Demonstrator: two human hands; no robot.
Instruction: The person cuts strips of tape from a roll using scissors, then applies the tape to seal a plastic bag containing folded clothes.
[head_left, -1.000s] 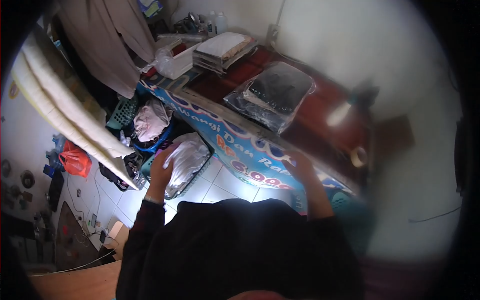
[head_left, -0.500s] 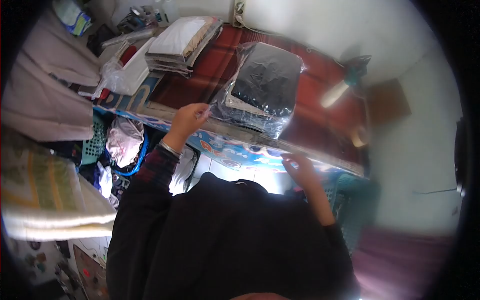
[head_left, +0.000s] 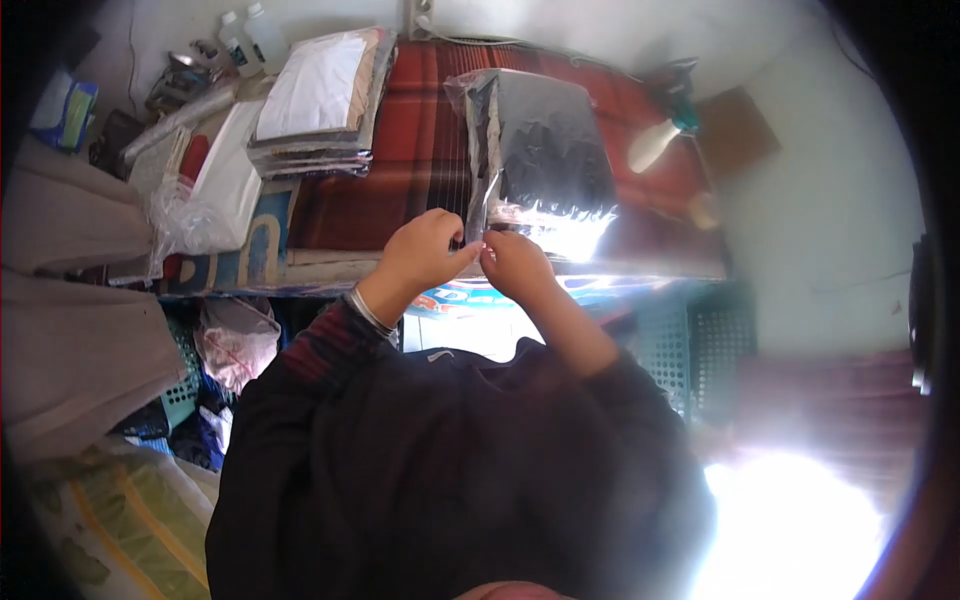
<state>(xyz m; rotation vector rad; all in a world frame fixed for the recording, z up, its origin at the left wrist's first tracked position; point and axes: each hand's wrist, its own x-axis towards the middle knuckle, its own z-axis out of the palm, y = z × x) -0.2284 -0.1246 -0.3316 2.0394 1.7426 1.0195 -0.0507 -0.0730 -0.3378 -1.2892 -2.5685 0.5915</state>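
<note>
A dark folded garment (head_left: 550, 140) lies in a clear plastic bag (head_left: 482, 195) on the red striped cloth. Paler layers show along its left side, and glare whitens its near right corner. At the bag's near left corner, my left hand (head_left: 425, 252) has its thumb and fingers closed on the plastic edge. My right hand (head_left: 518, 268) pinches the same corner, its fingertips almost touching the left thumb. What exactly lies between the fingertips is partly hidden.
A stack of bagged folded clothes (head_left: 315, 95) stands to the left, beside white plastic packaging (head_left: 225, 170). A spray bottle (head_left: 655, 145) lies at the right. Bottles (head_left: 250, 40) stand at the back left. Teal baskets (head_left: 705, 340) sit below the table edge.
My right hand has come up and left from the table's front edge to the bag corner, beside my left hand. The bag now sits straighter, and the view has shifted.
</note>
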